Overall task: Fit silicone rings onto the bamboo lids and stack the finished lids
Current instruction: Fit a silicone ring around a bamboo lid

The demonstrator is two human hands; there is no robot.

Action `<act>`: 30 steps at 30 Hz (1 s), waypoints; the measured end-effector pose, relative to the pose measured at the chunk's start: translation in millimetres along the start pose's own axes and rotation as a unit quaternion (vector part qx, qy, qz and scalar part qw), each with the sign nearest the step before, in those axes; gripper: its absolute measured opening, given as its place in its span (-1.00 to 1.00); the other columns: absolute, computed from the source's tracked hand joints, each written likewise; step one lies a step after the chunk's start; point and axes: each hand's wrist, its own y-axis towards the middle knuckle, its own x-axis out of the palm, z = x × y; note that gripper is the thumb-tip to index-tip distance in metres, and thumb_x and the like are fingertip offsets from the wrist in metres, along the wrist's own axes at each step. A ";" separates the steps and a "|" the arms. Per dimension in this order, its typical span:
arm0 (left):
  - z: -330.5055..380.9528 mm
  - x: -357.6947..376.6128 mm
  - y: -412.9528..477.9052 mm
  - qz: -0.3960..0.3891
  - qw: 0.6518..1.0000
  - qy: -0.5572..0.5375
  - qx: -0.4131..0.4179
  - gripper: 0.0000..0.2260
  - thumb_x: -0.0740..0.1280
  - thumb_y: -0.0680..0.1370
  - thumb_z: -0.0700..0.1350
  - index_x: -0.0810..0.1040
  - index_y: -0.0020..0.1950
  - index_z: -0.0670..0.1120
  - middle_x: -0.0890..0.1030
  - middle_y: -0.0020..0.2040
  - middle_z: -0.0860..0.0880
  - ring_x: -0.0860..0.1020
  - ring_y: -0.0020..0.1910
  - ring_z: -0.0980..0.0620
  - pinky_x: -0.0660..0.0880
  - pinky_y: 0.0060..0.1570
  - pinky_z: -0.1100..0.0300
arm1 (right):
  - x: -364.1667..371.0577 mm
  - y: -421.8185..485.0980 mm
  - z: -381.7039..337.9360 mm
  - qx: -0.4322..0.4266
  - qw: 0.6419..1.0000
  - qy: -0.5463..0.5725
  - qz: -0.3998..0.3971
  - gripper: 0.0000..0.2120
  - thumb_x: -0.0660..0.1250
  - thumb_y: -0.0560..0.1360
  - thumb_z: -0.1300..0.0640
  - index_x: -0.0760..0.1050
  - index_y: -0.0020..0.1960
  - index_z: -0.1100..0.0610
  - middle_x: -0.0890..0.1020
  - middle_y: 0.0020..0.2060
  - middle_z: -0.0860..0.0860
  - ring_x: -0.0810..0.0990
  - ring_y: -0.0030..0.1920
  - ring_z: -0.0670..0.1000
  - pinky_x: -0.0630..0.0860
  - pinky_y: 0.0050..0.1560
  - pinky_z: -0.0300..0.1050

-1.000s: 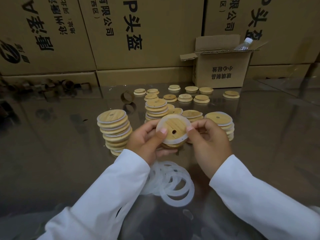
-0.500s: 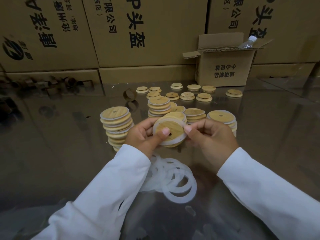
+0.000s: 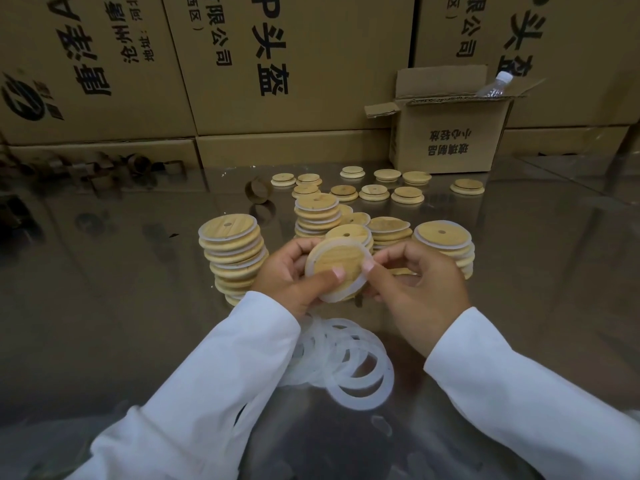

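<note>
held lid: pale bamboo, matt, fine grain | ring on it: translucent white silicone, smooth | loose rings: same silicone, dull sheen | counter: glossy, mirror-like | cartons: brown cardboard, matt | bottle: clear plastic | sleeves: white cloth, matt

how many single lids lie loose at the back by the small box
10: five in the far row, four in the nearer row, one alone at right. Others may hide behind the stacks.

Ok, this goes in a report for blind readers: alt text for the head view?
Left hand and right hand hold a bamboo lid with a white ring round it, above loose rings on a shiny table. Stacks of ringed lids stand behind, before cardboard boxes.
</note>
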 end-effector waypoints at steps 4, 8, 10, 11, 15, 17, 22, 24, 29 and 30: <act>-1.3 1.9 -1.4 0.006 0.999 0.038 0.019 -0.80 0.41 0.32 -0.20 0.57 -0.07 -0.06 0.67 -0.25 0.02 0.62 -0.24 0.08 0.55 -0.26 0.25 | 0.3 -0.3 0.9 -0.008 0.999 -0.041 -0.013 -0.87 0.39 0.43 0.16 0.50 -0.26 0.00 0.62 -0.28 -0.09 0.62 -0.28 -0.05 0.59 -0.11 -0.05; -2.5 3.0 -2.1 0.018 0.997 0.069 0.036 -0.87 0.36 0.44 -0.29 0.59 -0.13 -0.07 0.65 -0.27 0.01 0.60 -0.28 0.10 0.52 -0.27 0.30 | 1.5 -0.9 2.2 -0.006 0.998 -0.059 -0.035 -0.86 0.37 0.45 0.17 0.48 -0.25 0.01 0.60 -0.27 -0.09 0.62 -0.25 -0.03 0.58 -0.10 -0.05; -2.5 1.5 -1.1 0.015 0.997 0.070 0.036 -0.86 0.35 0.44 -0.30 0.59 -0.14 -0.07 0.65 -0.33 0.06 0.60 -0.31 0.14 0.52 -0.30 0.32 | 0.9 0.4 2.3 0.007 0.998 -0.040 -0.041 -0.84 0.37 0.45 0.20 0.49 -0.27 0.03 0.61 -0.29 -0.09 0.61 -0.29 -0.07 0.56 -0.12 -0.09; -2.6 1.0 -0.4 0.013 0.997 0.071 0.036 -0.86 0.35 0.44 -0.29 0.59 -0.14 -0.06 0.65 -0.34 0.06 0.60 -0.31 0.15 0.52 -0.29 0.31 | 0.6 1.4 2.2 0.018 0.998 -0.022 -0.047 -0.83 0.37 0.45 0.21 0.50 -0.29 0.04 0.61 -0.30 -0.07 0.61 -0.29 -0.06 0.56 -0.13 -0.07; -6.4 -2.0 0.7 0.015 0.999 0.033 0.016 -0.88 0.46 0.36 -0.19 0.59 -0.14 -0.07 0.65 -0.29 -0.01 0.59 -0.23 -0.01 0.53 -0.13 0.08 | 1.5 2.7 1.8 0.070 0.994 0.065 -0.053 -0.80 0.35 0.45 0.31 0.49 -0.32 0.14 0.60 -0.34 0.05 0.60 -0.31 0.07 0.60 -0.22 -0.01; -6.7 -0.9 1.6 0.017 1.000 0.013 0.004 -0.84 0.45 0.30 -0.15 0.60 -0.15 -0.09 0.65 -0.28 -0.04 0.58 -0.21 -0.05 0.51 -0.11 0.05 | 2.2 2.4 1.2 0.087 0.992 0.077 -0.050 -0.80 0.33 0.46 0.33 0.48 -0.32 0.16 0.60 -0.32 0.09 0.59 -0.32 0.05 0.62 -0.25 -0.06; -5.2 3.7 0.9 0.030 0.999 -0.033 -0.021 -0.85 0.38 0.27 -0.16 0.58 -0.18 -0.13 0.62 -0.29 -0.10 0.54 -0.22 -0.10 0.48 -0.07 0.02 | 6.1 2.0 3.1 0.122 0.988 0.080 -0.058 -0.84 0.28 0.50 0.27 0.42 -0.25 0.15 0.57 -0.27 0.07 0.60 -0.26 0.00 0.62 -0.25 -0.08; -4.4 4.5 0.6 0.033 0.998 -0.039 -0.025 -0.89 0.34 0.32 -0.20 0.57 -0.18 -0.15 0.60 -0.27 -0.13 0.54 -0.21 -0.10 0.47 -0.05 -0.01 | 7.7 1.3 3.0 0.130 0.987 0.077 -0.061 -0.84 0.27 0.51 0.26 0.41 -0.24 0.15 0.57 -0.26 0.06 0.59 -0.28 -0.02 0.63 -0.23 -0.06; -1.9 3.9 -0.3 0.031 0.999 -0.038 -0.022 -0.87 0.34 0.34 -0.22 0.56 -0.14 -0.16 0.64 -0.33 -0.03 0.60 -0.30 0.03 0.56 -0.23 0.14 | 4.1 0.2 0.3 0.062 0.996 0.031 -0.048 -0.87 0.33 0.48 0.23 0.45 -0.23 0.09 0.60 -0.24 0.02 0.60 -0.20 0.00 0.60 -0.16 -0.05; -1.9 3.3 0.0 0.035 0.998 -0.041 -0.022 -0.88 0.34 0.35 -0.22 0.56 -0.13 -0.15 0.65 -0.33 -0.02 0.61 -0.30 0.05 0.58 -0.26 0.16 | 3.2 -0.4 -0.4 0.038 0.998 0.012 -0.048 -0.89 0.35 0.46 0.20 0.47 -0.21 0.07 0.61 -0.24 -0.01 0.60 -0.19 -0.03 0.58 -0.12 -0.06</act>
